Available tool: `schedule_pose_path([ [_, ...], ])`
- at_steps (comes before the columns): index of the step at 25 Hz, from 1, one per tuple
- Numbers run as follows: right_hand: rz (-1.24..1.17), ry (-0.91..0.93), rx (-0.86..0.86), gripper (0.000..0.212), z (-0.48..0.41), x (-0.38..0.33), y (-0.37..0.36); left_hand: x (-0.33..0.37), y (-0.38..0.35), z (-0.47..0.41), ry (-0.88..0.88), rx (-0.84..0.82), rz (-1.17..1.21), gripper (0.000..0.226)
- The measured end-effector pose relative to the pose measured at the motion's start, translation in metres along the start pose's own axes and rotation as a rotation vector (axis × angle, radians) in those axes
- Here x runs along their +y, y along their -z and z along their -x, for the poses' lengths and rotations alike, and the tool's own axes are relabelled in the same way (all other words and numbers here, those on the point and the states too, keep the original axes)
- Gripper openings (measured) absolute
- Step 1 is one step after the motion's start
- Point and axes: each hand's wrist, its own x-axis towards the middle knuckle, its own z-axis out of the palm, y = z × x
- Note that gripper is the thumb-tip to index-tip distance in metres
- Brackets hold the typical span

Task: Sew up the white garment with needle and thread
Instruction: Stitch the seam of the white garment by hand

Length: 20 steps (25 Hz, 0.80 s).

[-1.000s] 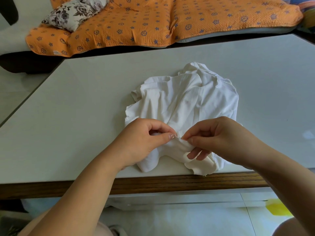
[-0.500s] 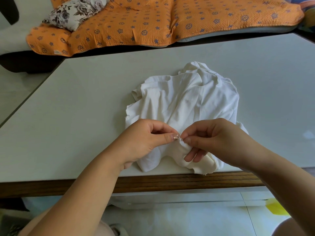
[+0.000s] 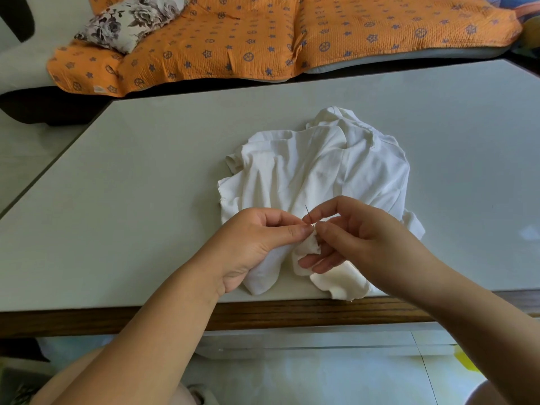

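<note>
A crumpled white garment (image 3: 327,171) lies on the pale table (image 3: 131,200), its lower edge reaching the table's near side. My left hand (image 3: 257,241) pinches a fold of the garment between thumb and forefinger. My right hand (image 3: 359,238) pinches a thin needle (image 3: 309,215) that sticks up and slightly left from the pinched fold, its lower fingers resting loosely on the cloth. The two hands almost touch at the fold. No thread can be made out.
The table has a wooden front edge (image 3: 292,314). Behind it stands a sofa with an orange patterned cover (image 3: 263,39) and a flowered cushion (image 3: 131,21). Tiled floor (image 3: 321,375) shows below the table.
The needle, lying nearly flat between the fingertips before, now stands upright out of the fold. My right hand has lifted and turned a little; my left hand keeps its pinch.
</note>
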Motion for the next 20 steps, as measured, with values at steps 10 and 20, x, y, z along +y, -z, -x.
schedule_pose_path([
  [10, -0.437, -0.021, 0.246, 0.010, -0.014, -0.007, 0.016, 0.001, 0.003, 0.002, -0.008, 0.058, -0.080, 0.019],
  [20, -0.862, -0.017, 0.325, 0.013, -0.027, 0.000, 0.032, 0.002, 0.008, 0.003, 0.010, 0.094, -0.114, 0.008],
])
